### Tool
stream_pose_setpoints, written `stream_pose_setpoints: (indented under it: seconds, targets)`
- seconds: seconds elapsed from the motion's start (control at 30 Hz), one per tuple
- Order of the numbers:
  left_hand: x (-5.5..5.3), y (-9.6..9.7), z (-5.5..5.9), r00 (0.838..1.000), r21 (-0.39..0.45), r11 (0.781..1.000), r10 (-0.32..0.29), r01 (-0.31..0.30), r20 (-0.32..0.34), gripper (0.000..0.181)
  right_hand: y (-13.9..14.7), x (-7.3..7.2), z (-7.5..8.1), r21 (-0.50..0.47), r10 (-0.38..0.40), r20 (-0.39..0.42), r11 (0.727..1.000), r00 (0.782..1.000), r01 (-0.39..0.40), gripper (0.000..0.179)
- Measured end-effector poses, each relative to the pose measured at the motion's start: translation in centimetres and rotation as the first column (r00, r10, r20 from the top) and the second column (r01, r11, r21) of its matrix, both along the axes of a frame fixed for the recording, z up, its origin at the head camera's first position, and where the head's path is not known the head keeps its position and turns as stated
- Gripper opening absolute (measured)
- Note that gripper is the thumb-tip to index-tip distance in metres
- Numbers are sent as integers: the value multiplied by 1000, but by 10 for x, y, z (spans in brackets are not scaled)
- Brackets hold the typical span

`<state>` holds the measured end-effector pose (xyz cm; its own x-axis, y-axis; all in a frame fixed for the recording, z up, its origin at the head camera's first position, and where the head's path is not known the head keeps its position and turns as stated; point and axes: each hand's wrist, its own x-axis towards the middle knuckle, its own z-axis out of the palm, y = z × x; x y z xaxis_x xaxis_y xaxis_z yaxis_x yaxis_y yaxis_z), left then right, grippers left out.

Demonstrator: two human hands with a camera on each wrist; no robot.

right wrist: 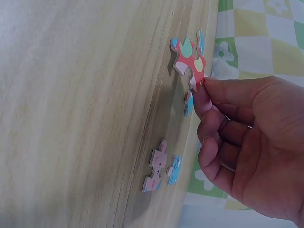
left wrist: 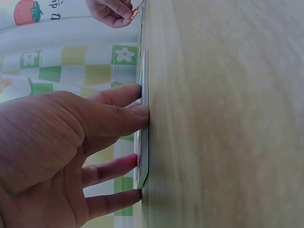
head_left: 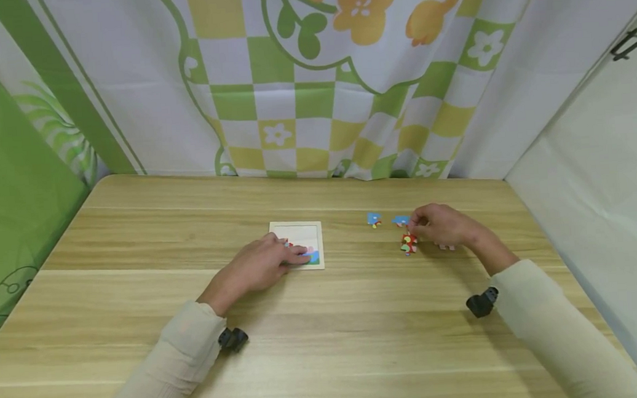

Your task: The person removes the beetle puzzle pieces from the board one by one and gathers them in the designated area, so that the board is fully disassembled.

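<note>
A square puzzle frame [head_left: 319, 242] lies on the table, with a few colourful pieces fitted along its lower part. My left hand [head_left: 264, 261] rests on it, fingers extended over the pieces and thumb at the near edge, as the left wrist view shows. My right hand [head_left: 443, 224] pinches a red puzzle piece [right wrist: 187, 61] with green and yellow spots between thumb and forefinger, lifted at an angle above the table. Around that hand lie a pink puzzle piece [right wrist: 156, 168] with a face and a blue puzzle piece [right wrist: 175, 170]. Another blue piece [head_left: 373, 219] lies farther left.
The wooden table [head_left: 339, 339] carries all the pieces. Behind it hangs a checked, flowered curtain [head_left: 313, 119]. A green cloth [head_left: 7, 184] stands along the left side and a white sheet [head_left: 598, 155] along the right. Each sleeve has a small black camera [head_left: 233, 339] at the wrist.
</note>
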<state>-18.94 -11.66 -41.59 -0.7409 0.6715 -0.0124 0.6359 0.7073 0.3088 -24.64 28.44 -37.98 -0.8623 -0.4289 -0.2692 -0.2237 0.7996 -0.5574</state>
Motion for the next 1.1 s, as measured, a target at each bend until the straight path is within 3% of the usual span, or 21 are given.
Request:
stream_pose_setpoints:
  seconds: [0.23,0.6,1.1]
  targets:
    - [0,0,0,1000,1,1000,6,-6,10,39,2,-4,-3,19,-6,44,1000,999,5,14]
    - [0,-1,-1,1000,5,1000,11,-11,2,38,-4,-6,-9,25,43,29,999,999,-44,16]
    - [2,0,2,1000,-30,1000,1,0,10,41,-9,-2,-14,70,104,-126,993,987,-95,13]
